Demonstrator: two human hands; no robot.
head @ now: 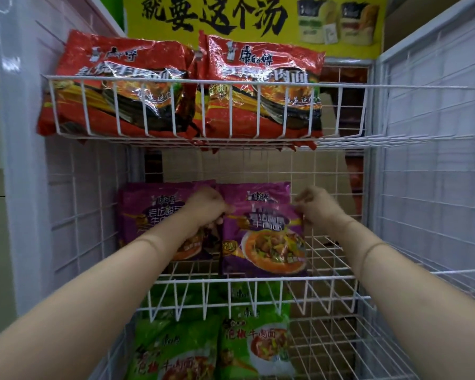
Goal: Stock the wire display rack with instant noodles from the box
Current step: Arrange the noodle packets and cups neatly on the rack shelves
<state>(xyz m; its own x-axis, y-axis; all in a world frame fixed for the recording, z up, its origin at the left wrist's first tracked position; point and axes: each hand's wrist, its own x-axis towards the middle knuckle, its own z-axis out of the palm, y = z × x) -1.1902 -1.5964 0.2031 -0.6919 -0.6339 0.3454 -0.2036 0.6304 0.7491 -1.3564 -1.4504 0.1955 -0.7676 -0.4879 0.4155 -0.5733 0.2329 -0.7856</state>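
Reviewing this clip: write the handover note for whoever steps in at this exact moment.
Left hand and right hand both grip the upright purple pack by its side edges, on the middle shelf.
Done: red packs in the top basket, another purple stack at middle left, green packs below.
Left: release this pack; the right side of each shelf looks bare. The box is not in view.
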